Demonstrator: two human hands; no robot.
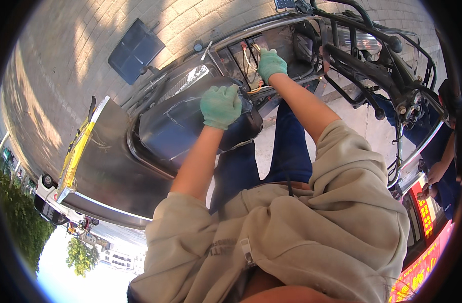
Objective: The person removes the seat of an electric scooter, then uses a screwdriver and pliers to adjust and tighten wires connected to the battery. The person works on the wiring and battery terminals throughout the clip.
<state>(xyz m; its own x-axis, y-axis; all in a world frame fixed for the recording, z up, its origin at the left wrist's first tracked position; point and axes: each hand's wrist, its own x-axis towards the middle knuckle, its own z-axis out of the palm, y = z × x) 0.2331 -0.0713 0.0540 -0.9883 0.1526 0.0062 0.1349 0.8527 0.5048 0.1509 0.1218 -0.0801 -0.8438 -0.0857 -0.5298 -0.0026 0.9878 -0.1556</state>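
Both of my hands wear green work gloves. My left hand [221, 107] is closed at the edge of a dark, worn vehicle seat [180, 123], its fingers curled over the cover. Reaching farther forward, my right hand [272, 65] is over an open compartment [286, 43] in the vehicle's body. Its fingertips are pinched together beside dark battery blocks [238, 56]; what is between them is too small to make out. A pale wire [248, 59] with red ends runs across the blocks, and an orange wire [256, 91] lies at the near side.
Black handlebars and frame tubes [362, 86] rise on the right. A metal cargo box [107, 161] with a yellow strip stands left. A dark flat panel [136, 51] lies on the brick paving. At the far right another person's hand [435, 174] is near a red banner [425, 262].
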